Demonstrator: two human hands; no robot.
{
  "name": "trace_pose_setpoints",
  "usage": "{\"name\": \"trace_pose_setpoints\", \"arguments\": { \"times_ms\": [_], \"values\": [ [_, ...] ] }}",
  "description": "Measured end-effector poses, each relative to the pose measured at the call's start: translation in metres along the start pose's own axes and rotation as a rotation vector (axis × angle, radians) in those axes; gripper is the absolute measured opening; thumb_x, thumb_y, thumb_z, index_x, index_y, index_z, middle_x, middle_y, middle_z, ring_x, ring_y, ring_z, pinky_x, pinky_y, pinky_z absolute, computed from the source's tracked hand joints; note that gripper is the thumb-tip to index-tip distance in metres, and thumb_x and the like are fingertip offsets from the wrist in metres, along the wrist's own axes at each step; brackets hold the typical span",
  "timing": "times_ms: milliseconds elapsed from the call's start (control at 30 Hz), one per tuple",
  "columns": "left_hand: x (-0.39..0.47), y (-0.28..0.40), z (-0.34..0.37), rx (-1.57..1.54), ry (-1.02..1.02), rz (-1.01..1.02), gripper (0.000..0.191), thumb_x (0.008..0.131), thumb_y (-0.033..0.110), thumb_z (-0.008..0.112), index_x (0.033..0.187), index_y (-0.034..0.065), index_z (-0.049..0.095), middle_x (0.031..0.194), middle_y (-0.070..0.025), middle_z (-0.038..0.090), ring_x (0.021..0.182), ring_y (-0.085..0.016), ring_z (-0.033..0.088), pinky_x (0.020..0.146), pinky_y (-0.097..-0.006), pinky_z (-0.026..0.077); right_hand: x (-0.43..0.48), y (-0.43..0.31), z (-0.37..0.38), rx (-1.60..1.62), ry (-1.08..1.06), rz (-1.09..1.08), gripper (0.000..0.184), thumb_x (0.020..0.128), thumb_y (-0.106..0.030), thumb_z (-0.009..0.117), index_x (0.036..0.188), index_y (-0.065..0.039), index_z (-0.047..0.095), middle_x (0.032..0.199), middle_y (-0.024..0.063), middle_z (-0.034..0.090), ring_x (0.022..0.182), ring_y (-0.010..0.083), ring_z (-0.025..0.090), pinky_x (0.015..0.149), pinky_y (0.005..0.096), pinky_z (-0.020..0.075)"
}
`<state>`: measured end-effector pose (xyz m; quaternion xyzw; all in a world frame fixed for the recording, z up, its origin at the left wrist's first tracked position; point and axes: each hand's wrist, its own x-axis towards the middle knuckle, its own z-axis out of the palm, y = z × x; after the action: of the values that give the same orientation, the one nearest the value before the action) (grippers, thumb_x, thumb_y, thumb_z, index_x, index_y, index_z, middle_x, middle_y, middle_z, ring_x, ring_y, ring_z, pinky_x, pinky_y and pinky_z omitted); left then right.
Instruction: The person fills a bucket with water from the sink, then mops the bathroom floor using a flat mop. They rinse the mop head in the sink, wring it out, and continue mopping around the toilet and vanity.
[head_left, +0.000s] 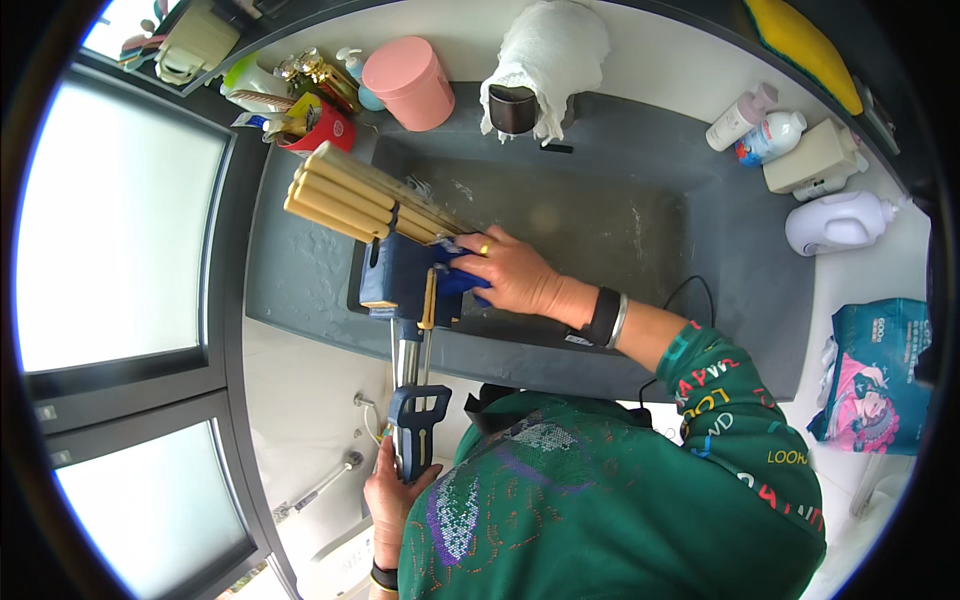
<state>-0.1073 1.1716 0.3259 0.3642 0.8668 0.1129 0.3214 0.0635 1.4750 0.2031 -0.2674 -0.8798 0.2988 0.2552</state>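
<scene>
A toy gatling-style gun or similar device with a dark blue body and a bundle of tan tubes lies tilted over the left end of a grey sink. My right hand, with a yellow ring, presses a dark blue cloth against the body beside the tubes. Below the sink's front edge, my left hand is at the lower end of the blue handle, with its fingers around it. A metal shaft joins handle and body.
A faucet draped in white cloth stands behind the basin. Along the back are a pink tub, a red cup of brushes and several bottles. A black cord hangs over the rim. A teal packet lies at right.
</scene>
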Motion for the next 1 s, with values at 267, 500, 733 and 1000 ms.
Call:
{"name": "trace_pose_setpoints", "arguments": {
  "times_ms": [267, 500, 733, 1000],
  "values": [
    [-0.002, 0.02, 0.001, -0.236, -0.044, -0.195, 0.079, 0.068, 0.013, 0.087, 0.137, 0.004, 0.049, 0.101, -0.0073, 0.071, 0.087, -0.011, 0.065, 0.08, -0.0264, 0.052, 0.045, 0.051, -0.015, 0.276, 0.274, 0.149, 0.032, 0.074, -0.01, 0.066, 0.106, -0.009, 0.064, 0.099, 0.0129, 0.065, 0.096, 0.0331, 0.063, 0.082, 0.0405, 0.0509],
    [-0.006, 0.012, -0.002, 0.045, -0.049, -0.103, 0.074, 0.077, 0.015, 0.076, 0.144, 0.0101, 0.043, 0.086, -0.0105, 0.07, 0.074, -0.018, 0.066, 0.068, -0.0277, 0.052, 0.179, -0.014, -0.02, 0.136, 0.588, -0.121, 0.041, 0.083, -0.039, 0.07, 0.113, -0.011, 0.066, 0.109, 0.0119, 0.066, 0.107, 0.0262, 0.06, 0.081, 0.045, 0.0515],
    [-0.004, 0.004, 0.013, -0.078, -0.245, -0.205, 0.073, 0.082, 0.013, 0.07, 0.148, 0.0098, 0.039, 0.099, -0.0159, 0.072, 0.082, -0.02, 0.071, 0.071, -0.0296, 0.053, 0.077, 0.056, 0.024, -0.034, 0.125, -0.041, 0.043, 0.088, -0.037, 0.065, 0.126, -0.019, 0.062, 0.122, 0.0115, 0.063, 0.109, 0.0293, 0.058, 0.094, 0.0386, 0.0413],
    [0.005, 0.021, 0.014, -0.222, -0.299, -0.174, 0.063, 0.082, 0.003, 0.067, 0.142, 0.0028, 0.046, 0.101, -0.0113, 0.071, 0.087, -0.016, 0.068, 0.077, -0.027, 0.052, -0.013, 0.087, -0.017, -0.118, -0.053, 0.173, 0.062, 0.079, -0.024, 0.074, 0.136, -0.02, 0.053, 0.127, 0.0109, 0.057, 0.109, 0.0327, 0.054, 0.098, 0.0405, 0.0467]
  ]
}}
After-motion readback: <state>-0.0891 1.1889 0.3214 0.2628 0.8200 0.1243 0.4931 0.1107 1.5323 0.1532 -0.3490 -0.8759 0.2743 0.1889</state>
